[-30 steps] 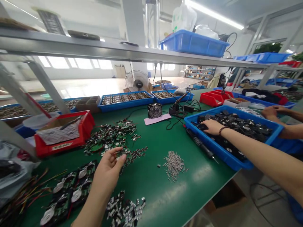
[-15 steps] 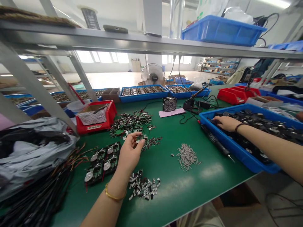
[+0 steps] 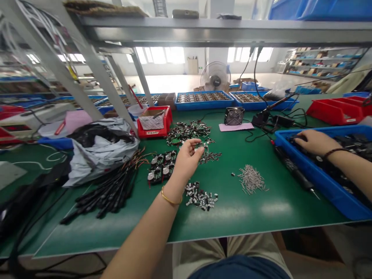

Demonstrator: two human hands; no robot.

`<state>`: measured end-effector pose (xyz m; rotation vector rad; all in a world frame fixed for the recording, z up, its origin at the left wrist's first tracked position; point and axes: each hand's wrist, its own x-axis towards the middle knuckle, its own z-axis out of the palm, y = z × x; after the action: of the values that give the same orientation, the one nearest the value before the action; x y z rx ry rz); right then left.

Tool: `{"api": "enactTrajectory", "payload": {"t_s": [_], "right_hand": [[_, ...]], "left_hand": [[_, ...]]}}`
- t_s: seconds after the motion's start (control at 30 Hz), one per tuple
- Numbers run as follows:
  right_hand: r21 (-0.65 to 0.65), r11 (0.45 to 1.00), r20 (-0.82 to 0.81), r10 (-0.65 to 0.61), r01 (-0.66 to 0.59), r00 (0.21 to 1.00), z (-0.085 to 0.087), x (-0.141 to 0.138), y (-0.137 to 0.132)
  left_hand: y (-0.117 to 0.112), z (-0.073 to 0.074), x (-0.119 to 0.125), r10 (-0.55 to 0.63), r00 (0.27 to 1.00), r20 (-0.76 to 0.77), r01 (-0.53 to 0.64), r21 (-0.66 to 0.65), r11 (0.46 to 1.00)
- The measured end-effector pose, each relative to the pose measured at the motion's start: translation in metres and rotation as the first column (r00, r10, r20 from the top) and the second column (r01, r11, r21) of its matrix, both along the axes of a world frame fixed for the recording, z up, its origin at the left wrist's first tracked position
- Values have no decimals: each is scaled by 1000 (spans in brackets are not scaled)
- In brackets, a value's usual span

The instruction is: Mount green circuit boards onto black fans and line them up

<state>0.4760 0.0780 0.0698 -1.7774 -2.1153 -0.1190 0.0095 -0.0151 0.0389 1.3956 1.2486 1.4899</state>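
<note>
The left hand (image 3: pixel 187 161), thumb and curled fingers apart, hovers over the smooth worktop (image 3: pixel 226 223). By its right edge, black parts (image 3: pixel 353 141) in a cut-off plastic bin (image 3: pixel 321 183) hide the right hand's (image 3: pixel 315 142) fingertips; grip unclear.

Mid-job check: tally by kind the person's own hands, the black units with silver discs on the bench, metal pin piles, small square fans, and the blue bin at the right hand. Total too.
Hands: 2 (left hand, right hand)
Black units with silver discs: 4
Metal pin pile: 1
Small square fan: 1
Blue bin: 1
Total: 9
</note>
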Motion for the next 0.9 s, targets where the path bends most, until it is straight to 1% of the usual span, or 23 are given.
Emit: {"api": "enactTrajectory", "payload": {"t_s": [0.07,0.13,0.17,0.2,0.23,0.27,0.3,0.33,0.37,0.43,0.47,0.53,0.6,0.63,0.67,0.7,0.73,0.77,0.83,0.9], "right_hand": [[53,998,24,23,-24,999,15,-15,-15],[73,983,41,163,-166,986,20,-44,-44],[91,954,51,282,-285,958,17,-64,-64],[163,862,72,475,-480,877,11,-87,-86],[217,759,102,607,-613,788,0,-111,-110],[199,682,125,695,-704,708,-13,-135,-132],[183,614,139,757,-768,639,-29,-158,-153],[151,576,136,793,-803,594,-45,-177,-171],[143,553,122,813,-821,569,-61,-193,-185],[132,544,98,825,-829,557,-87,-212,-203],[129,552,80,822,-824,563,-96,-215,-208],[130,582,36,806,-803,590,-102,-215,-214],[148,641,-57,766,-753,640,-97,-211,-218],[152,678,-137,735,-719,664,-92,-209,-220],[147,709,-235,702,-689,672,-87,-208,-222],[127,730,-337,668,-671,664,-82,-207,-224],[98,736,-425,639,-669,641,-77,-208,-227],[77,730,-489,621,-679,612,-74,-210,-229],[81,715,-545,615,-695,570,-71,-214,-232],[129,726,-567,613,-675,551,-73,-216,-233]], "left_hand": [[-18,10,-4,-54,999,7,54,9,999],[-41,17,-9,-102,995,7,102,24,994],[-54,18,-11,-116,993,2,115,22,993],[-67,17,-13,-120,993,-4,120,11,993],[-80,14,-14,-117,993,-10,117,-15,993],[-92,10,-15,-116,993,-12,115,-50,992],[-104,3,-14,-114,993,-7,113,-93,989],[-114,-4,-13,-116,993,11,116,-138,984],[-123,-11,-12,-120,992,40,125,-185,975],[-138,-26,-7,-130,986,106,155,-269,951],[-145,-32,-5,-135,982,130,169,-299,939],[-155,-40,2,-142,980,139,182,-335,925],[-161,-42,9,-155,983,103,182,-343,922],[-163,-42,13,-169,983,78,185,-343,921],[-165,-41,18,-185,981,51,192,-341,920],[-165,-39,24,-205,978,23,201,-337,920],[-166,-37,30,-227,974,2,215,-330,919],[-165,-36,37,-250,968,-9,234,-320,918],[-164,-35,49,-285,958,-10,269,-297,916],[-162,-35,57,-306,952,-5,292,-280,914]]}}
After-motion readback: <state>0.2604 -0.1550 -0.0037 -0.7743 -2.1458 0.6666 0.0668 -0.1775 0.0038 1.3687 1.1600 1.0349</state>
